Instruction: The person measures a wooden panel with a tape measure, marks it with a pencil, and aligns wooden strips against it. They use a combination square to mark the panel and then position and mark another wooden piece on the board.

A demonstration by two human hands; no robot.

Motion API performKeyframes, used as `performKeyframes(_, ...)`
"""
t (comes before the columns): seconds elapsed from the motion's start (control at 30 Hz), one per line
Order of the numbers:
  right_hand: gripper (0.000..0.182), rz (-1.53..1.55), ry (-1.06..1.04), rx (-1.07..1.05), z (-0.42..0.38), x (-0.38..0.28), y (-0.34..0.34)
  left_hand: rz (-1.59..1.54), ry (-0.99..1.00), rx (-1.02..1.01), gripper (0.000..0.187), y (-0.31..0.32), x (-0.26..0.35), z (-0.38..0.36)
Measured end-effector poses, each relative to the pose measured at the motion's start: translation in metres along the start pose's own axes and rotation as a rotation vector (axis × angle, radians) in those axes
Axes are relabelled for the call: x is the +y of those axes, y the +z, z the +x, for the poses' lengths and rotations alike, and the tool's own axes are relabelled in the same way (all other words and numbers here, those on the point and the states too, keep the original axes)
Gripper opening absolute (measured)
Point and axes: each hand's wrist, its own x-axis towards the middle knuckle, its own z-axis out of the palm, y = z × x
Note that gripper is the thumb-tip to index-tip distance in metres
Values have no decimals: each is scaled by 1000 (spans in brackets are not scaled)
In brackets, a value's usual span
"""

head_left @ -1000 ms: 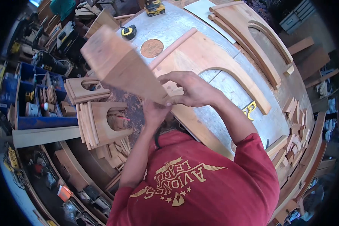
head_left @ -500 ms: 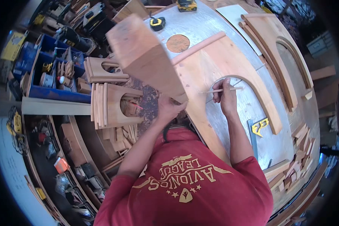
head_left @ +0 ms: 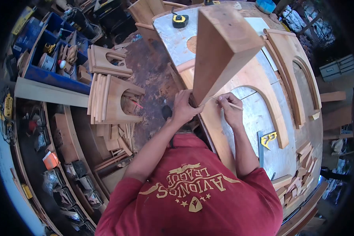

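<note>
My left hand point(head_left: 184, 107) grips the lower end of a thick, tapered wooden post point(head_left: 220, 51), which stands up over the bench edge. In my right hand point(head_left: 231, 110) is a pencil point(head_left: 235, 106), its tip close to the foot of the post. Below my hands lies a wooden panel with an arched cutout point(head_left: 269, 94), flat on the metal-topped bench point(head_left: 252, 114). A combination square point(head_left: 268, 140) with a yellow head rests beside the panel, to the right of my right forearm.
A tape measure point(head_left: 180, 21) sits at the bench's far end. More arched panels point(head_left: 293, 78) lie on the right, above a pile of wood offcuts point(head_left: 301, 171). On the left are stacked arched pieces point(head_left: 110, 98), a blue divided bin point(head_left: 35, 80) and shelves holding tools.
The post has swung right and become more upright over the panel. My right hand has moved left with the pencil, from the arched cutout to the foot of the post.
</note>
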Motion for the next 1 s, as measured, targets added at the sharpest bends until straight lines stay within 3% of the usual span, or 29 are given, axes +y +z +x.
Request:
performKeyframes(0.17,18,-111,-74,-20,-2,-1,5,8,-56,-71,51,3,-5,-3)
performKeyframes(0.27,17,-164,-142,-5,-3,-5,8,-155,-125,-210,42,-1,6,1)
performKeyframes(0.3,16,-195,-175,4,-2,-6,8,-120,-113,-205,30,-5,17,4)
performKeyframes(0.4,15,-192,-279,-23,3,0,5,49,-58,-257,31,-9,25,1)
performKeyframes(0.47,14,-227,-337,-18,7,4,4,-157,-228,-348,32,6,-33,-23)
performKeyframes(0.53,13,-270,-421,-20,10,6,4,-47,-185,-500,38,3,-56,-30)
performKeyframes(0.7,11,-327,-478,-41,15,15,8,373,54,-659,47,-9,-48,-27)
performKeyframes(0.8,11,-372,-500,-64,16,12,6,331,43,-706,50,-8,-58,-32)
performKeyframes(0.87,10,-420,-502,-114,13,4,3,551,254,-668,51,-10,-61,-35)
performKeyframes(0.9,10,-449,-498,-152,10,-1,-3,826,505,-603,51,-13,-59,-34)
performKeyframes(0.97,10,-492,-478,-219,6,-10,-13,1173,792,-507,53,-16,-56,-29)
performKeyframes(1.0,10,-507,-458,-250,3,-14,-17,1246,825,-496,53,-15,-53,-29)
